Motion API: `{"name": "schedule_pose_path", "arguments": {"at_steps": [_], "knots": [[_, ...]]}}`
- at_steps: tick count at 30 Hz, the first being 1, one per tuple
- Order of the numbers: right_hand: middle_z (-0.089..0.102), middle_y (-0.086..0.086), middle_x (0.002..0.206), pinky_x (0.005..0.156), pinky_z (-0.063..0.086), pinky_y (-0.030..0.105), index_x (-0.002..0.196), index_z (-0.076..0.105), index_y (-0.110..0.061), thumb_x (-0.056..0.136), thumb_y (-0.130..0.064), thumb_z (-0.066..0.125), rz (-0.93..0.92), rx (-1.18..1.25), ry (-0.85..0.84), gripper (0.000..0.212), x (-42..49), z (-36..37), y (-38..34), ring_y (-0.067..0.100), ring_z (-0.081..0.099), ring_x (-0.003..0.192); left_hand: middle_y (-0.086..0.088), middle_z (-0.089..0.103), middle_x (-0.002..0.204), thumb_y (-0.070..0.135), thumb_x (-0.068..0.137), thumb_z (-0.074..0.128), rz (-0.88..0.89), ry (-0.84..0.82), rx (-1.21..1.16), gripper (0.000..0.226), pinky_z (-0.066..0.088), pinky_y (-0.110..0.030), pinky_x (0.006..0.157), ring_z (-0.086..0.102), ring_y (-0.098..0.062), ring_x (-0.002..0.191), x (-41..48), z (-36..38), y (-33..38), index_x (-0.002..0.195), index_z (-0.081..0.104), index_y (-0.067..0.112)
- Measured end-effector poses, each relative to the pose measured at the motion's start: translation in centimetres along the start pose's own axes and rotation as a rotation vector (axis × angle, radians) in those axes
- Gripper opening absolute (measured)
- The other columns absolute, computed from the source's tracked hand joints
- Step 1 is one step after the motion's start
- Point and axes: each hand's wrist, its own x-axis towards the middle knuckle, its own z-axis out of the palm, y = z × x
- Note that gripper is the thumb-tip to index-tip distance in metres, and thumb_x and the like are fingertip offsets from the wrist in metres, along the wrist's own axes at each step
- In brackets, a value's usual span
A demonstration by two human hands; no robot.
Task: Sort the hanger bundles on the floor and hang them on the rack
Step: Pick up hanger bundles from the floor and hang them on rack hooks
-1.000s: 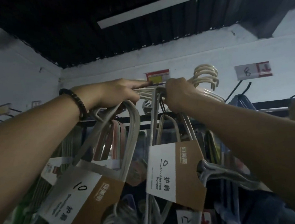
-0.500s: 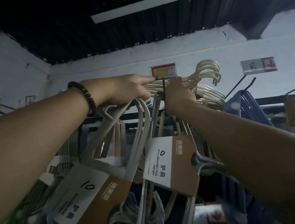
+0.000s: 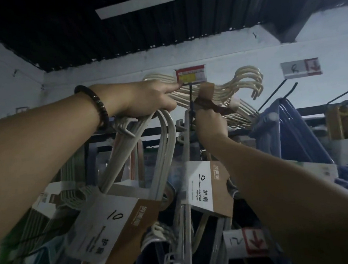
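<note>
Hanger bundle 1 (image 3: 164, 153), grey-white w/ a tilted card (image 3: 114, 226) marked "10", hangs lower left of centre. Left hand (image 3: 143, 98) is curled round its top loops and holds it up high. The pointer finger sticks out twd the red & yellow price tag (image 3: 189, 76) at top centre. A dark bead bracelet (image 3: 97, 105) sits on that wrist.

Hanger bundle 2 (image 3: 187, 143), also grey-white, hangs in the centre w/ its own "10" card (image 3: 208, 187). Right hand (image 3: 210, 122) grips its top, fingers curled, right beside a thin black peg (image 3: 190, 97) under the tag.

Cream hanger bundle (image 3: 244, 82) lies up top behind both hands. Its hooks are at the upper right & a brown band (image 3: 206, 94) goes round it.

Dark rack bar (image 3: 309, 110) runs across the middle. Blue hangers (image 3: 287, 127) hang at right, by the bar. Two labels have red arrows: R label (image 3: 300, 68) at upper right, bottom label (image 3: 247, 242) low, right of centre. Room is dim.
</note>
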Motion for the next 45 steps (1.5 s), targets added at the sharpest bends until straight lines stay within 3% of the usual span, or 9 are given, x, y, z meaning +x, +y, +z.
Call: {"name": "schedule_pose_path", "arguments": {"at_steps": [4,7,9,14,20,30,35,40,45], "knots": [[0.075,0.015,0.103,0.066,0.047,0.038,0.111,0.072,-0.006,0.097,0.002,0.058,0.001,-0.040,0.002,0.021,0.7,1.4,-0.3,0.035,0.073,0.095,0.013,0.064,0.062,0.035,0.099,0.057,-0.027,0.035,0.011,0.075,0.037,-0.030,0.059,0.051,0.002,0.044,-0.7,0.3,0.6,0.163,0.022,0.052],[0.076,0.016,0.108,0.073,0.054,0.043,0.113,0.073,-0.006,0.097,0.003,0.053,0.016,-0.028,-0.034,0.027,1.3,2.5,-0.8,0.037,0.073,0.101,-0.003,0.067,0.134,0.043,0.097,0.057,-0.074,0.074,0.082,0.082,0.037,-0.028,0.067,0.068,-0.016,0.099,-0.9,1.1,2.0,0.166,0.013,0.045],[0.075,0.016,0.113,0.078,0.056,0.044,0.116,0.073,-0.008,0.099,0.001,0.051,0.028,-0.022,-0.032,0.029,1.7,3.1,-0.9,0.038,0.072,0.106,-0.010,0.056,0.149,0.043,0.096,0.058,-0.093,0.110,0.123,0.088,0.037,-0.028,0.064,0.059,-0.026,0.102,-0.5,2.2,2.8,0.168,0.008,0.037],[0.072,0.014,0.121,0.078,0.054,0.040,0.126,0.066,-0.012,0.104,-0.007,0.048,0.048,-0.033,-0.054,0.030,1.9,4.0,-0.3,0.036,0.070,0.111,-0.016,0.055,0.134,0.042,0.096,0.060,-0.121,0.119,0.093,0.103,0.041,-0.029,0.051,0.065,-0.018,0.075,0.0,4.8,3.5,0.166,-0.016,0.033],[0.062,0.021,0.130,0.077,0.046,0.045,0.138,0.045,-0.006,0.101,-0.013,0.059,0.054,0.092,-0.240,0.040,1.8,4.0,0.9,0.039,0.063,0.119,-0.002,0.052,0.091,0.043,0.096,0.060,-0.124,0.149,0.055,0.097,0.040,-0.026,0.050,0.065,-0.015,0.067,-1.3,4.5,2.6,0.165,-0.009,0.046],[0.064,0.008,0.096,0.079,0.060,0.042,0.102,0.064,-0.013,0.094,-0.020,0.067,0.168,0.228,-0.358,0.012,-1.5,4.8,4.7,0.028,0.065,0.085,-0.025,0.051,0.144,0.049,0.098,0.060,-0.181,0.162,0.085,0.100,0.038,-0.025,0.044,0.065,-0.017,0.062,-1.0,5.4,3.2,0.163,-0.015,0.047],[0.067,0.015,0.110,0.085,0.061,0.047,0.116,0.065,-0.009,0.097,-0.018,0.067,0.126,0.134,-0.269,0.021,-1.7,4.8,3.9,0.032,0.069,0.098,-0.005,0.053,0.092,0.046,0.098,0.062,-0.202,0.308,0.086,0.100,0.043,-0.029,0.047,0.064,-0.021,0.065,-1.3,7.0,3.8,0.166,-0.010,0.038],[0.066,0.019,0.119,0.089,0.060,0.050,0.119,0.066,-0.007,0.099,-0.016,0.066,0.080,0.091,-0.306,0.022,-1.1,4.5,2.9,0.037,0.067,0.108,-0.003,0.048,0.080,0.042,0.101,0.057,-0.186,0.398,0.171,0.092,0.039,-0.029,0.044,0.060,-0.021,0.059,-1.1,7.5,3.8,0.168,-0.006,0.032],[0.060,0.007,0.088,0.064,0.050,0.036,0.096,0.059,-0.011,0.094,-0.014,0.069,0.005,0.188,-0.370,0.010,0.5,4.4,3.2,0.023,0.061,0.076,-0.002,0.047,0.074,0.043,0.101,0.054,-0.215,0.500,0.287,0.079,0.035,-0.031,0.045,0.052,-0.020,0.057,-0.8,7.6,3.6,0.165,0.014,0.019]]}}
